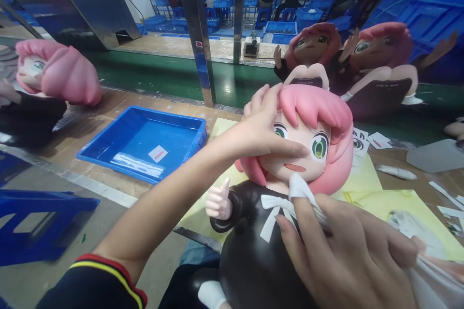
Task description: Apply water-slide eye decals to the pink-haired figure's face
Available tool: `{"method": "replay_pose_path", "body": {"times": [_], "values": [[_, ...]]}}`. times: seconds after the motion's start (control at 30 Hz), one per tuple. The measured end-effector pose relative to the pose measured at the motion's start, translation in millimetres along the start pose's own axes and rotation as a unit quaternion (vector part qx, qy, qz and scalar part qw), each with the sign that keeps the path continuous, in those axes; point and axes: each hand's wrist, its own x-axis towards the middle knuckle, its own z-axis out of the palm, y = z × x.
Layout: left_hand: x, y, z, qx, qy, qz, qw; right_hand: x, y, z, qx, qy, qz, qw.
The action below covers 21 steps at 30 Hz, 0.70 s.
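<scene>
A large pink-haired doll figure (261,246) in a black dress with a white bow leans in front of me, its face turned up. My left hand (263,128) lies across its head, the thumb stretched over the cheek and the fingers on the hair, covering part of one eye. Close below the mouth is my right hand (348,246), with a white cloth (302,188) wrapped over its index fingertip. More of that cloth trails from the palm at lower right. Whether the covered fingertip touches the chin, I cannot tell.
A blue tray (103,161) holding a small printed card (158,154) stands left on the bench. Similar figures stand at far left (68,72) and behind (315,46). Decal sheets (379,141), a yellow cloth (420,200) and a white tube-like roll (397,172) lie right. Several people sit farther back.
</scene>
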Motion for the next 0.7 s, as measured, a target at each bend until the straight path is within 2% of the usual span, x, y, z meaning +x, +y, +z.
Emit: {"method": "replay_pose_path", "body": {"times": [0.07,0.1,0.3,0.47,0.7], "values": [[-1,1,-0.6,0.001,0.001,-0.001,1.000,4,4,6,-0.047,-0.023,-0.028,0.998],[-1,1,-0.7,0.000,0.000,-0.001,1.000,4,5,6,-0.054,-0.016,-0.025,0.998],[-1,-3,-2.8,-0.003,-0.001,-0.005,1.000,6,-2,-6,0.094,0.113,0.035,0.989],[-1,-5,-8.0,-0.027,-0.019,-0.010,0.999,4,-7,-6,0.126,0.152,0.043,0.979],[-3,-4,-5.7,-0.029,-0.003,-0.028,0.999,3,-10,-1,0.147,0.167,0.067,0.973]]}}
